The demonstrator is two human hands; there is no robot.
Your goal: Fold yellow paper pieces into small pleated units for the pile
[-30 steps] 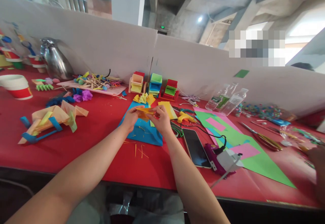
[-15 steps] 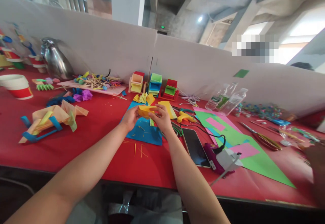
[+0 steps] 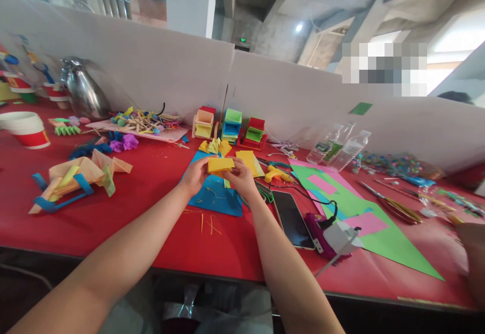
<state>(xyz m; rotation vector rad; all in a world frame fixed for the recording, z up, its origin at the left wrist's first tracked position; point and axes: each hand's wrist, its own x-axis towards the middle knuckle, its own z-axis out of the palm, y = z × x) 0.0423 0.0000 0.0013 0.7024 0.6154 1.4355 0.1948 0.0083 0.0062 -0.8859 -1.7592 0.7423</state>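
Observation:
A small folded piece of yellow paper (image 3: 221, 164) is held up between my two hands, its flat face toward me. My left hand (image 3: 197, 176) pinches its left end, and my right hand (image 3: 241, 174) grips the right end with thumb and fingers. Beneath them a blue sheet (image 3: 215, 200) lies on the red table, with thin yellow scraps on and in front of it. Just beyond are crumpled yellow folded papers (image 3: 215, 146). To the right sits a stack of yellow paper (image 3: 250, 162).
Small coloured paper boxes (image 3: 231, 124) stand along the partition. Right of my arm are a yellow glue gun (image 3: 278, 174), a phone (image 3: 293, 220), a purple power strip (image 3: 322, 236), scissors (image 3: 394, 205) and green sheets (image 3: 401, 253). A peach paper model (image 3: 76, 177) lies left. Another person's arm (image 3: 472, 253) shows far right.
The yellow paper has tilted in my hands, so its flat face now shows instead of its open, hollow side. The person's arm at far right has shifted slightly.

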